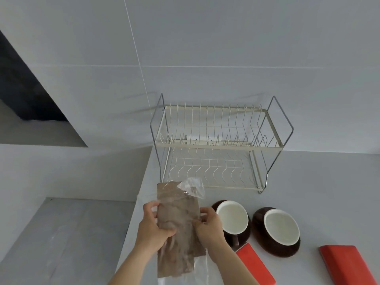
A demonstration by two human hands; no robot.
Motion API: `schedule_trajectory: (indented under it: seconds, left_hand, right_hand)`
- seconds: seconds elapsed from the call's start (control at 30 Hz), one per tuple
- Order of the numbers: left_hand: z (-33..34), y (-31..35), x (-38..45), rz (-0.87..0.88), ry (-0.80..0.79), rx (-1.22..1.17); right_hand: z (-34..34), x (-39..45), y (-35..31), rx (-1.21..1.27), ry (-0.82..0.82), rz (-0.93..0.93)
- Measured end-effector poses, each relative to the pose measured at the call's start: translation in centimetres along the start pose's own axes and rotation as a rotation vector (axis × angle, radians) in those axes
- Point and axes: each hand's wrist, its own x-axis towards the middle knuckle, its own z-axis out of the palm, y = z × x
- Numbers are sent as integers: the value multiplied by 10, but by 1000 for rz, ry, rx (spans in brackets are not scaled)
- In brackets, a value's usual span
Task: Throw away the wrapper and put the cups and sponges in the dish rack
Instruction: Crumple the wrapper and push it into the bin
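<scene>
The wrapper (pixel 178 227) was held upright between both hands, the left hand (pixel 153 229) gripping its left edge and the right hand (pixel 207 225) pinching its right edge, above the desk (pixel 320 202). Just right stood two cups (pixel 232 219), both empty, with two sponges (pixel 255 264) nearer. The rack (pixel 218 145) behind held nothing.

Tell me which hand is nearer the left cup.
Right. The right hand holds the wrapper right beside the left cup, nearly touching it; the left hand grips the wrapper's far side.
</scene>
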Motion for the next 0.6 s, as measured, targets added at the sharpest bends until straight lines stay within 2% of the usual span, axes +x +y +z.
schedule_trajectory:
  seconds: [0.3,0.6]
  left_hand:
    - [-34,-4,-5,-41,138,-35]
    - [-120,-41,23,-74,199,-98]
  right_hand:
    - [32,-6,-14,-73,-43,-39]
    - [130,2,-41,-172,-79,-75]
